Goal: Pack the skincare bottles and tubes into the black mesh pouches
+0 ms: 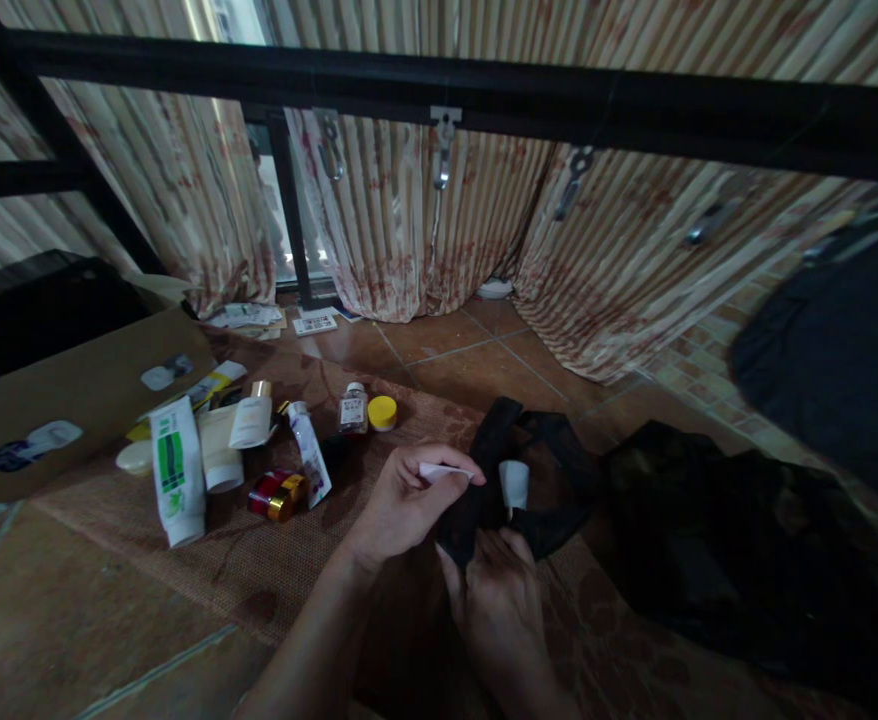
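Observation:
My left hand is closed, thumb against fingers, on a small pale pinkish item that looks flat; most of it is hidden in the grip. Just right of it, my right hand has its fingers closed on a black cloth bag with strap-like loops. Beyond the right hand's fingers a white tapered item, like a tube end or small cup, shows against the dark cloth; I cannot tell whether that hand holds it too.
A brown mat carries a white-and-green tube, cream tube, pump-style bottle, purple-white tube, red-gold jar, clear bottle and yellow-lidded jar. A cardboard box stands left, black plastic right.

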`<action>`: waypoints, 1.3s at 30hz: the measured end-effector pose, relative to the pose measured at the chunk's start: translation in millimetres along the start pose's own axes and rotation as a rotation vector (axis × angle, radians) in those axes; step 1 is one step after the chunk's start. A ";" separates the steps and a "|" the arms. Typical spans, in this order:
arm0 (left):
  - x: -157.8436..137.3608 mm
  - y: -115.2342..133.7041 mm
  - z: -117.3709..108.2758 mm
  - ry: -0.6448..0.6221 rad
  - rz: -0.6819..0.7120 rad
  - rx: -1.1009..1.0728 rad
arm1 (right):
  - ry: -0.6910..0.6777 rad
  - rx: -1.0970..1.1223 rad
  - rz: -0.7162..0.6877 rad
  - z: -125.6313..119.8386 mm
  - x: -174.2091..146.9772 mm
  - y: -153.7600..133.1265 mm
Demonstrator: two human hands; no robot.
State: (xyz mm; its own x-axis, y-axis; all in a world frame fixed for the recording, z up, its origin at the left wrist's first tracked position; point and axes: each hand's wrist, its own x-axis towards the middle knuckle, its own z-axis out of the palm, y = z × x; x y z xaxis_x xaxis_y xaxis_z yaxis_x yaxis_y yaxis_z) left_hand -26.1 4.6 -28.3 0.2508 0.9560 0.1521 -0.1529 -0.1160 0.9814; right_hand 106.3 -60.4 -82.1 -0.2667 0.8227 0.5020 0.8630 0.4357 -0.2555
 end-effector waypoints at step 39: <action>3.3 -1.6 3.9 0.089 -0.157 -0.114 | 0.018 0.034 -0.027 6.8 -4.5 2.8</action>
State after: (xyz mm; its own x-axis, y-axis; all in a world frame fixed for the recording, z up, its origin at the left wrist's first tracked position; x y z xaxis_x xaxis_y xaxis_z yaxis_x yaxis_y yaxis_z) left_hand -21.3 6.9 -28.9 0.1956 0.9805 -0.0170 -0.2267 0.0621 0.9720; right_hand 107.0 -60.5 -90.7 -0.2820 0.8038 0.5238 0.8405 0.4703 -0.2691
